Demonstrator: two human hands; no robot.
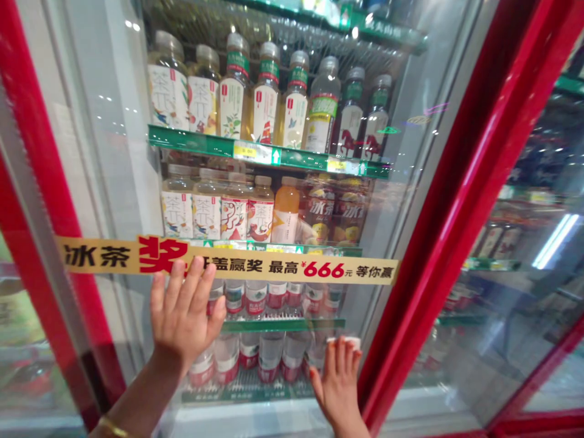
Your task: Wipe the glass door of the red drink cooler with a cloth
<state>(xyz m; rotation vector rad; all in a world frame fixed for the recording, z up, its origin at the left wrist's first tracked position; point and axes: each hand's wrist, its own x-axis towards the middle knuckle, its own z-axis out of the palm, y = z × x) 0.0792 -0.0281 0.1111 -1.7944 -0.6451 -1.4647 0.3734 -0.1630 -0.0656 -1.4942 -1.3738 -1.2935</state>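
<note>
My left hand (185, 307) lies flat on the glass door (114, 152) of a drinks fridge, fingers spread, just below a yellow promotional strip (292, 265). A gold bangle (113, 427) circles that wrist. Lower and to the right, my right hand (336, 383) also presses on the glass with its fingers apart. A small white object (343, 342) shows right above its fingertips, probably behind the glass. Neither hand holds anything. Behind the glass, rows of bottled tea (232, 103) stand on green-edged shelves, with bottled water (271, 356) on the lower shelves behind my hands.
Red frames (456, 213) border the door, and a second glass-fronted fridge (511, 274) stands to the right. A green shelf edge (219, 145) carries yellow price tags. Reflections of lights streak across the glass.
</note>
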